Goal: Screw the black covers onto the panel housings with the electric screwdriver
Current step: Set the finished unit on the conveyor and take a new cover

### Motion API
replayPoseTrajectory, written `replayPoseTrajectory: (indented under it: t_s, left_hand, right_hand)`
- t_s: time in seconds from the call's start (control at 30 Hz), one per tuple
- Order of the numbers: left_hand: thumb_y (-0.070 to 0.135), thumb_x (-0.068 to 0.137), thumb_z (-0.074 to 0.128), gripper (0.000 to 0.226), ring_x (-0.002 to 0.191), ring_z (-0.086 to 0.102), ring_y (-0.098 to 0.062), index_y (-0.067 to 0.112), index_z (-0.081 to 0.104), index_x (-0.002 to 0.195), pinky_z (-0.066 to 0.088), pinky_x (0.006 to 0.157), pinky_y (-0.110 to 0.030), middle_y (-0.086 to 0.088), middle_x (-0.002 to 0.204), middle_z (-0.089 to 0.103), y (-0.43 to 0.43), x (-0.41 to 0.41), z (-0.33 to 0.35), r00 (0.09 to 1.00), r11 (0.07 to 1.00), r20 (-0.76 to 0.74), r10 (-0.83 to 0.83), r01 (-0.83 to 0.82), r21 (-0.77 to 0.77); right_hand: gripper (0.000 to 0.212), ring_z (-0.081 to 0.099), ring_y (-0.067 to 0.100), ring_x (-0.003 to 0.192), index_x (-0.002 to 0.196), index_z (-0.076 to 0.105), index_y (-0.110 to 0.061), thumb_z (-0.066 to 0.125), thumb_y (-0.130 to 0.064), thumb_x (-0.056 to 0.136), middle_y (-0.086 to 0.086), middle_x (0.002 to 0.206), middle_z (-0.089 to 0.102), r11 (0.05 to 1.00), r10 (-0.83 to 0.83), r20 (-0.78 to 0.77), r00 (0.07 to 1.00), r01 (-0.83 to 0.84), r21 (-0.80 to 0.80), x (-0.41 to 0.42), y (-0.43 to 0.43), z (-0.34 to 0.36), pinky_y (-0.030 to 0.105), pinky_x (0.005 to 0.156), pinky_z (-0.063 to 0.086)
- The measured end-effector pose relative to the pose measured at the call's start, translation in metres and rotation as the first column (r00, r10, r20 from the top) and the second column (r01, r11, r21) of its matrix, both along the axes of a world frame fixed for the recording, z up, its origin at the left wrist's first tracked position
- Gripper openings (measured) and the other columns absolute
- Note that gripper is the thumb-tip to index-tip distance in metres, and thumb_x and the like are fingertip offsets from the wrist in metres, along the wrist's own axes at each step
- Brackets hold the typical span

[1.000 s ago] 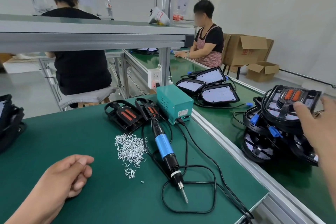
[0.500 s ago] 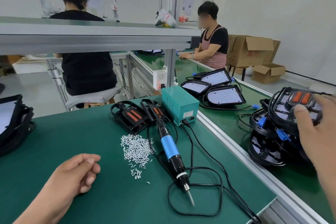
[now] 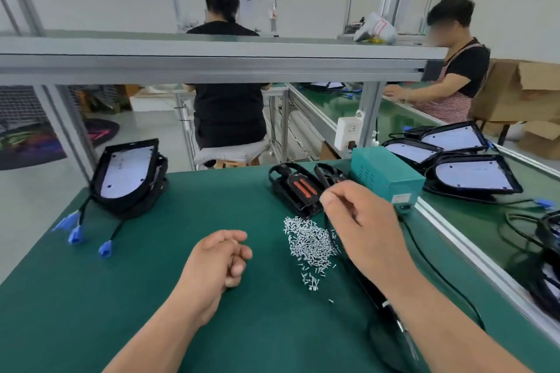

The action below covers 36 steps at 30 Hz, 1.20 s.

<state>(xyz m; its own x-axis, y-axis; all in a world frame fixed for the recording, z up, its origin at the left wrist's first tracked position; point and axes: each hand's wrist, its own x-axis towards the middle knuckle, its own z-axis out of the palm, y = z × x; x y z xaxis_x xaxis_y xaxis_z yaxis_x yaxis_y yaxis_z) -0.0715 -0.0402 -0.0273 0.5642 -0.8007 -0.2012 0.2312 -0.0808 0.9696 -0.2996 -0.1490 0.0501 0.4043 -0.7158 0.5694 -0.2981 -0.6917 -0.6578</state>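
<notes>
The right hand hovers with loosely bent fingers, nothing visibly held, just short of the black plastic cover with orange inserts at one o'clock. The left hand rests loosely curled and empty on the green desk. It seems best to lift the cover by its rim, clear of the small silver screws, towards the black panel housing at ten o'clock.

I log bright, even, diffuse light. My left hand casts only a faint, soft shadow on the green mat. My right hand is slightly motion-blurred. Wide-angle distortion stretches the edges, and the frame post leans.
</notes>
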Motion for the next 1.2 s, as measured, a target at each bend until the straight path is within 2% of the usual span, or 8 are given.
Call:
replayPoseTrajectory:
  t_s: [0.2, 0.3, 0.47, 0.7, 0.87, 1.0, 1.13, 1.2]
  left_hand:
    - [0.002, 0.094, 0.041, 0.03, 0.049, 0.04, -0.013, -0.001, 0.064, 0.113, 0.026, 0.04, -0.025, -0.005, 0.071, 0.064, 0.0, 0.01, 0.005, 0.92, 0.946, -0.282, 0.273, -0.31, -0.094]
    - [0.005, 0.093, 0.045, 0.026, 0.05, 0.036, -0.013, 0.002, 0.065, 0.109, 0.024, 0.039, -0.025, -0.002, 0.071, 0.059, 0.003, 0.019, 0.006, 0.859, 0.9, -0.382, 0.34, -0.415, -0.132]
    - [0.013, 0.095, 0.051, 0.017, 0.047, 0.032, -0.012, 0.009, 0.066, 0.103, 0.022, 0.036, -0.025, 0.0, 0.067, 0.051, 0.005, 0.027, 0.009, 0.794, 0.838, -0.45, 0.409, -0.522, -0.161]
    - [0.013, 0.096, 0.047, 0.018, 0.047, 0.03, -0.013, 0.009, 0.064, 0.101, 0.022, 0.038, -0.026, 0.001, 0.066, 0.047, 0.008, 0.03, 0.009, 0.749, 0.795, -0.481, 0.456, -0.586, -0.158]
    - [0.013, 0.095, 0.048, 0.018, 0.049, 0.027, -0.014, 0.01, 0.064, 0.101, 0.021, 0.038, -0.026, 0.001, 0.066, 0.046, 0.007, 0.03, 0.007, 0.743, 0.794, -0.487, 0.459, -0.589, -0.15]
    - [0.014, 0.095, 0.048, 0.017, 0.049, 0.026, -0.014, 0.01, 0.064, 0.1, 0.021, 0.038, -0.026, 0.001, 0.067, 0.045, 0.008, 0.031, 0.006, 0.746, 0.798, -0.487, 0.455, -0.584, -0.149]
    - [0.014, 0.096, 0.048, 0.016, 0.049, 0.026, -0.014, 0.01, 0.063, 0.101, 0.021, 0.038, -0.026, 0.001, 0.066, 0.045, 0.009, 0.033, 0.005, 0.756, 0.805, -0.483, 0.442, -0.572, -0.158]
    - [0.013, 0.097, 0.048, 0.016, 0.048, 0.027, -0.013, 0.01, 0.063, 0.101, 0.022, 0.038, -0.025, 0.002, 0.065, 0.044, 0.009, 0.034, 0.005, 0.764, 0.808, -0.477, 0.434, -0.564, -0.169]
  right_hand:
    - [0.013, 0.056, 0.003, 0.077, 0.092, 0.065, -0.028, 0.058, -0.03, 0.103, -0.017, 0.082, 0.063, 0.952, 0.304, -0.166, 0.938, -0.294, 0.08, 0.154, 0.004, -0.01, 0.031, 0.075, 0.045]
    - [0.013, 0.062, 0.013, 0.086, 0.1, 0.069, -0.022, 0.058, -0.029, 0.103, -0.011, 0.091, 0.069, 0.922, 0.387, -0.199, 0.9, -0.38, 0.075, 0.219, 0.003, -0.01, 0.041, 0.082, 0.053]
    - [0.036, 0.066, 0.025, 0.094, 0.138, 0.063, -0.018, 0.054, -0.027, 0.104, 0.004, 0.101, 0.073, 0.905, 0.401, -0.31, 0.862, -0.424, -0.008, 0.299, -0.001, -0.007, 0.04, 0.075, 0.051]
    - [0.04, 0.065, 0.03, 0.096, 0.143, 0.059, -0.017, 0.051, -0.03, 0.107, 0.009, 0.108, 0.073, 0.906, 0.34, -0.448, 0.827, -0.415, -0.078, 0.348, -0.01, -0.017, 0.04, 0.074, 0.05]
    - [0.021, 0.065, 0.026, 0.081, 0.11, 0.068, -0.014, 0.055, -0.029, 0.104, 0.003, 0.095, 0.074, 0.909, 0.389, -0.371, 0.843, -0.417, 0.006, 0.358, -0.015, -0.019, 0.038, 0.068, 0.047]
    - [0.014, 0.061, 0.018, 0.072, 0.085, 0.066, -0.011, 0.06, -0.017, 0.096, -0.002, 0.08, 0.07, 0.911, 0.41, -0.156, 0.899, -0.396, 0.112, 0.356, -0.016, -0.023, 0.043, 0.069, 0.052]
    - [0.015, 0.054, 0.003, 0.061, 0.082, 0.068, -0.023, 0.064, -0.022, 0.097, -0.014, 0.067, 0.064, 0.875, 0.421, 0.124, 0.898, -0.439, 0.204, 0.332, -0.017, -0.027, 0.03, 0.062, 0.048]
    - [0.014, 0.057, 0.007, 0.063, 0.084, 0.071, -0.028, 0.065, -0.026, 0.096, -0.007, 0.069, 0.066, 0.839, 0.43, 0.225, 0.874, -0.479, 0.257, 0.312, -0.016, -0.028, 0.039, 0.065, 0.053]
